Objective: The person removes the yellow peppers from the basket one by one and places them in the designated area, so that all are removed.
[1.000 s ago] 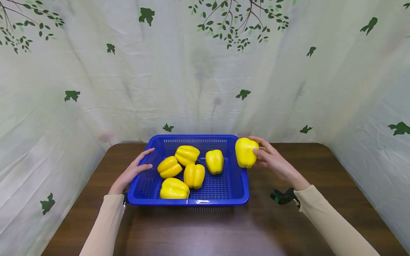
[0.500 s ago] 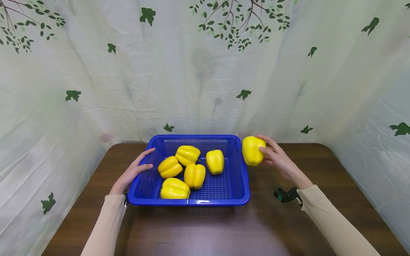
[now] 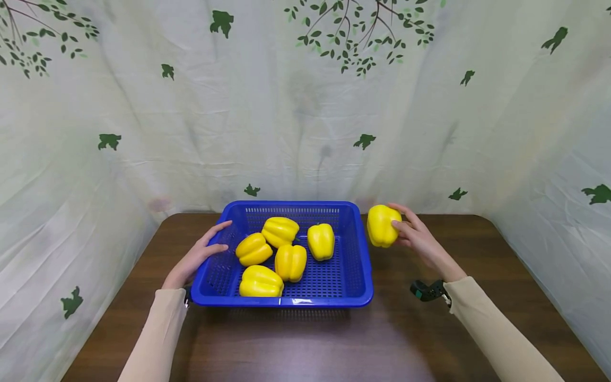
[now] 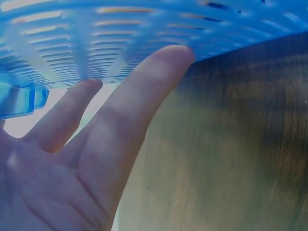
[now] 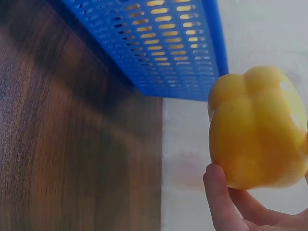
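Note:
A yellow bell pepper [image 3: 382,227] is held in my right hand [image 3: 420,241], just outside the right side of a blue plastic basket [image 3: 324,302]. Thumb and fingers grip its right side, and in the right wrist view the pepper [image 5: 257,127] is off the table. My left hand [image 3: 199,257] holds the basket's left rim. Its thumb and a finger lie over the rim, while other fingers [image 4: 139,101] touch the slotted outer wall [image 4: 106,43] in the left wrist view. Several more yellow bell peppers [image 3: 290,262] lie inside the basket.
The basket stands on a brown wooden table [image 3: 296,345]. Behind the table hangs a pale curtain [image 3: 267,122] printed with green leaves and branches. A black band [image 3: 427,291] is on the right wrist.
My right hand has carried the bell pepper rightward, from over the basket's right rim to beside it. The left hand, the basket and the peppers inside stay in place.

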